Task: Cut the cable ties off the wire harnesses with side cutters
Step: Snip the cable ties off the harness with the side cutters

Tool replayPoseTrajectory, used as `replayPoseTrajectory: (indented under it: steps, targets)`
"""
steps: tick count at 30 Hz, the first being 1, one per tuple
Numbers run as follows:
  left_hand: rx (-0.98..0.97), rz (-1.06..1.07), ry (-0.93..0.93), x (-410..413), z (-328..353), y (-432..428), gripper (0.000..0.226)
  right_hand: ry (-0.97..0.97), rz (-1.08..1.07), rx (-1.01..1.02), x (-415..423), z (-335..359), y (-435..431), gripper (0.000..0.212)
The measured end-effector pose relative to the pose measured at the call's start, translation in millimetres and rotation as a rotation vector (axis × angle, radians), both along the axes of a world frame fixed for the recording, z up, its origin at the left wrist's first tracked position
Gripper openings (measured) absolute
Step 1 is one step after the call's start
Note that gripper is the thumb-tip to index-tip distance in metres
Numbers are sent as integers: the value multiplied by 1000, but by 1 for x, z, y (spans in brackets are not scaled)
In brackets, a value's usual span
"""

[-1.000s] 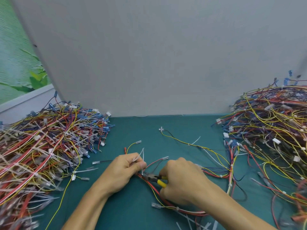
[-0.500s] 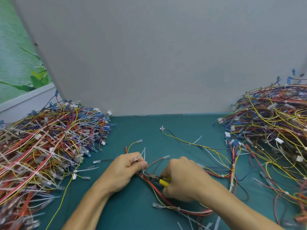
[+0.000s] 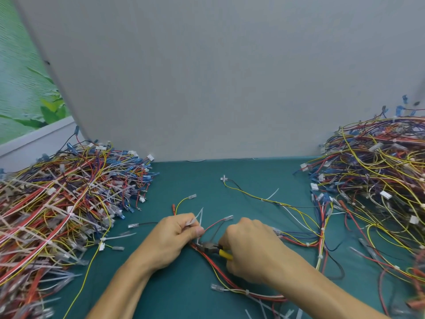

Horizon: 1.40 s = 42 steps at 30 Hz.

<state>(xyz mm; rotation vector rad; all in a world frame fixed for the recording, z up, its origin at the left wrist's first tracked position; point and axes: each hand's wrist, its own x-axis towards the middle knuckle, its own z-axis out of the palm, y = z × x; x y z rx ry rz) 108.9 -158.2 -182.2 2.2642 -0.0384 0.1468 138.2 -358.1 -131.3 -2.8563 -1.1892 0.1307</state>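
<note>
A wire harness (image 3: 220, 275) of red, yellow and white wires lies on the green mat in front of me. My left hand (image 3: 170, 240) pinches a translucent cable tie (image 3: 199, 221) on it, the tie's tails sticking up past my thumb. My right hand (image 3: 250, 247) grips yellow-handled side cutters (image 3: 212, 247). Their dark jaws point left and sit at the harness just below my left thumb. Whether the jaws are around the tie I cannot tell.
A big heap of harnesses (image 3: 57, 210) with white ties fills the left side. Another heap (image 3: 377, 187) covers the right side, with strands trailing toward my right hand. Loose cut ties (image 3: 271, 315) lie near the front edge. A grey wall (image 3: 218, 77) closes the back.
The cutter jaws have slid slightly left along the harness toward my left thumb. Both hands stay almost in place.
</note>
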Motion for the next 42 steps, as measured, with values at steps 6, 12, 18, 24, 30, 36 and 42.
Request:
replayPoseTrajectory:
  steps: [6, 12, 18, 24, 30, 36, 42]
  targets:
    - [37, -3, -23, 0, 0, 0, 28, -20, 29, -20, 0, -1, 0, 6]
    - [-213, 63, -13, -1, 4, -3, 29, -48, -50, -5, 5, 0, -8, 7]
    - [-579, 248, -95, 1, 6, -7, 28, -232, -346, 87, 67, 3, -30, 17]
    - [-726, 257, -121, 0, 14, -14, 20, -110, -502, 125, 116, -9, -39, 16]
    - [-896, 268, -85, 0, 22, -20, 23, 214, -574, 364, 123, -14, -49, 16]
    - [-795, 245, -201, 0, 28, -19, 19, 294, -438, 404, 109, -13, -62, 22]
    - [-463, 265, -343, 1, 30, -31, 25, 152, -240, 510, 86, -14, -63, 19]
